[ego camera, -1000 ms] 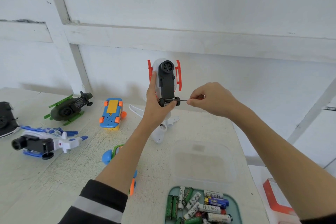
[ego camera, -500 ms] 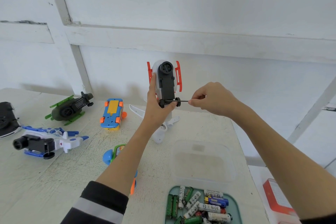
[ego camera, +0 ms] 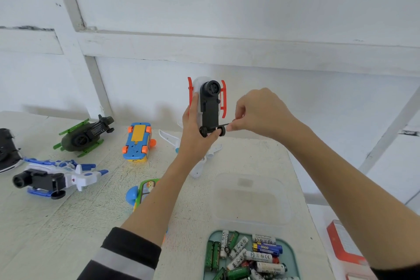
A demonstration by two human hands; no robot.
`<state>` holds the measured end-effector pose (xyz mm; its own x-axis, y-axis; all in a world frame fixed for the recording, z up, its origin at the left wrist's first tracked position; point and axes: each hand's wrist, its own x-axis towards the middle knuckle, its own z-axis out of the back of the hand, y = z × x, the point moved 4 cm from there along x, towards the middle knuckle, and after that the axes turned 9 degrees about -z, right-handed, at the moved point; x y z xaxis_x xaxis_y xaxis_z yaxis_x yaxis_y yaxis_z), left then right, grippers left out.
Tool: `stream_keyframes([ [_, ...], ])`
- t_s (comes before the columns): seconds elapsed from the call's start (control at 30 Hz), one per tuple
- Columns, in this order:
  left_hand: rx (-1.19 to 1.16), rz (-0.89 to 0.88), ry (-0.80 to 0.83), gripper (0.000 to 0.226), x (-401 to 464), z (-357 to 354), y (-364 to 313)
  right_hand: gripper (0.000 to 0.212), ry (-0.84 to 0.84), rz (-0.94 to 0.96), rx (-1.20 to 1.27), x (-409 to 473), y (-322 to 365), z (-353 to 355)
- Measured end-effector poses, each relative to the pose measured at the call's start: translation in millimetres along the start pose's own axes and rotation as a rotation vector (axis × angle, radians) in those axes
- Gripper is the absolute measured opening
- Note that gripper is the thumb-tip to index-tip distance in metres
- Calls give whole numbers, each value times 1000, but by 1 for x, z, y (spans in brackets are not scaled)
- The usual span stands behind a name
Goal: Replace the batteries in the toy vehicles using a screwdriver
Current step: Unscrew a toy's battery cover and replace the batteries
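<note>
**Fingers on the toy and the driver, underside up**

Fingers of my left hand (ego camera: 193, 134) wrap the white toy helicopter (ego camera: 210, 107), lifted above the table (ego camera: 68, 223) with its black underside facing me; thumb under the rear wheels. My right hand (ego camera: 261, 113) pinches a thin screwdriver (ego camera: 223, 125) at its handle end, tip toward the black plate by the axle.

Largest first. The helicopter looks like hollow plastic: light, stiff, smooth enough to twist in the palm under torque, I judge. Best held by the body, as now. The red skids (ego camera: 223, 102) look thin and likely to snap; keep off them. The wheels would roll under a grip.

The screwdriver is slim; I expect it to slip out of the screw unless pushed straight in.

Batteries (ego camera: 247, 254) lie in a green tray (ego camera: 288, 252), near my elbow: hard, round, prone to roll.
</note>
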<state>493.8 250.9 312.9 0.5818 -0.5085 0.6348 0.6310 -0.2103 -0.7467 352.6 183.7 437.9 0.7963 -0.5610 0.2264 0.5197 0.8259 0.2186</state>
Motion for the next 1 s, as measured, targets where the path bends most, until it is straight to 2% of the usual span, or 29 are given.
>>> stream_keyframes([
  [0.1,-9,4,9,105,0,-3,-4,32,-128,20,-82,-1,16,8],
  [0.23,4,23,2,103,-1,-3,-7,41,-15,-19,-161,-3,27,6],
  [0.3,2,56,-6,104,-1,-2,-7,31,-2,-12,-137,-1,27,5],
  [0.4,-17,31,1,106,-1,1,-9,6,-16,59,52,2,24,2],
  [0.5,-46,50,9,104,-2,5,-8,17,-57,138,222,0,22,4],
  [0.57,-60,77,-1,104,-3,7,-12,11,-23,132,175,-3,24,5],
  [0.67,-87,83,-9,99,-4,8,-12,29,17,48,24,-1,21,0],
  [0.73,-95,81,-11,97,-5,9,-12,22,-79,75,9,-1,21,0],
  [0.8,-110,89,-14,97,-5,8,-13,7,-110,130,151,-2,21,0],
  [0.9,-151,88,-6,96,-6,7,-14,14,-60,238,262,-5,23,2],
  [1.0,-201,104,1,98,-8,8,-10,17,43,182,138,-6,20,3],
])
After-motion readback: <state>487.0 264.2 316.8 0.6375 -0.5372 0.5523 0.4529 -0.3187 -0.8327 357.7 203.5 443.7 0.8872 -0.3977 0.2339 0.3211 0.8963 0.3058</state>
